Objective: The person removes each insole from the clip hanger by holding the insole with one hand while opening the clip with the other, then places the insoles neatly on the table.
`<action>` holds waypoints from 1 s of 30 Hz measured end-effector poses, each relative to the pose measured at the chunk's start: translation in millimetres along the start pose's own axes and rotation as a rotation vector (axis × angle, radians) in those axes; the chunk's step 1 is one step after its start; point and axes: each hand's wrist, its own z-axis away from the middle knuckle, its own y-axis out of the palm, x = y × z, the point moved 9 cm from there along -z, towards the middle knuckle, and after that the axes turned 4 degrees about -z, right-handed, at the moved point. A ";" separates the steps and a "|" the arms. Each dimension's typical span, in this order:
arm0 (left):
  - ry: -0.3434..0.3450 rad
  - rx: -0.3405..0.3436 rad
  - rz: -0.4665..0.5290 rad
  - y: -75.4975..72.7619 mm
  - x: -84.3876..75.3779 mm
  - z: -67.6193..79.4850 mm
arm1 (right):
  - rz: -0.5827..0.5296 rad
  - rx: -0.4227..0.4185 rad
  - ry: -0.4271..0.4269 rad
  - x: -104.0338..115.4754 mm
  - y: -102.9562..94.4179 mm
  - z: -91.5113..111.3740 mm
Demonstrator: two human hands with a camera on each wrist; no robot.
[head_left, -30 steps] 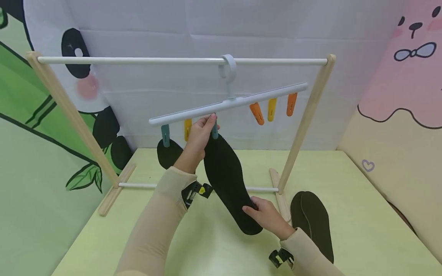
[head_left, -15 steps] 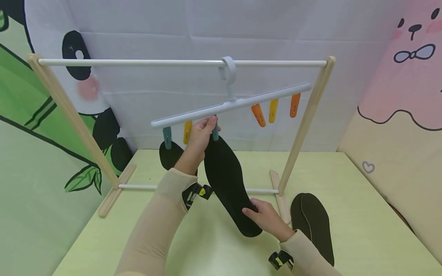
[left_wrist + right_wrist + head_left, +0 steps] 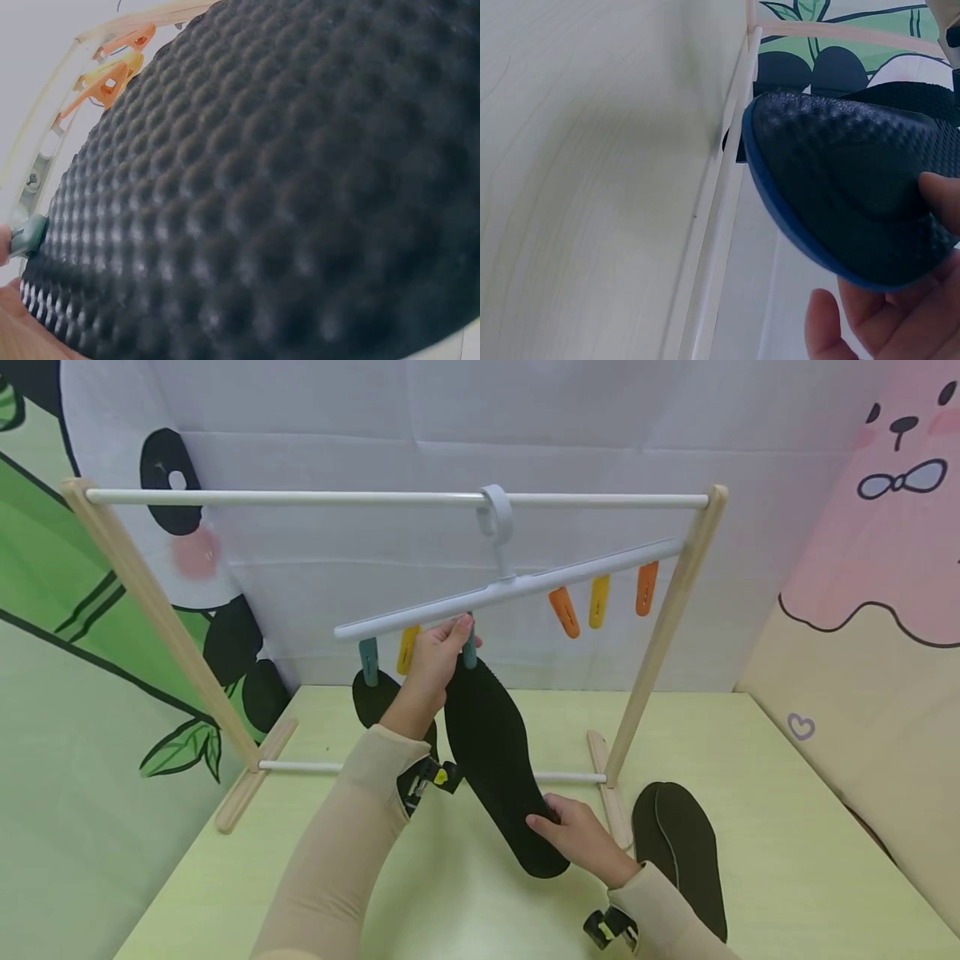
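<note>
A black insole (image 3: 487, 752) with a dimpled face (image 3: 247, 180) hangs slantwise between my hands. My left hand (image 3: 431, 668) pinches the teal clip (image 3: 469, 647) at its upper end, just under the white hanger (image 3: 517, 585). In the left wrist view that clip (image 3: 28, 236) sits on the insole's edge. Lower down, my right hand (image 3: 581, 833) grips the rounded heel end, thumb on the dimpled face; the right wrist view shows the heel's blue rim (image 3: 780, 214). A second black insole (image 3: 372, 697) hangs from the left teal clip (image 3: 368, 662), partly hidden behind my left arm.
The hanger hooks over the top bar (image 3: 300, 498) of a wood-legged rack (image 3: 667, 635), its left end tilted low. A yellow clip (image 3: 407, 649) hangs at left, orange (image 3: 647, 589) and yellow clips at right. Overlapping dark insoles (image 3: 678, 852) lie on the table (image 3: 795, 827) beside my right forearm.
The hanger has shifted slightly to the right, and the left insole and the clips with it. Both hands keep their holds in nearly the same place.
</note>
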 end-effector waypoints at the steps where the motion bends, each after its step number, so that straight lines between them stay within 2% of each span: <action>1: 0.004 -0.001 0.006 0.3 0.3 -0.4 | 0.003 -0.001 -0.002 0.0 -0.3 0.2; 22: 0.015 -0.031 0.003 -2.1 -1.3 2.0 | -0.016 0.001 0.007 -2.0 -0.7 2.1; 30: 0.033 -0.011 -0.010 2.1 -5.1 1.6 | -0.010 0.000 -0.001 -1.5 -0.6 1.7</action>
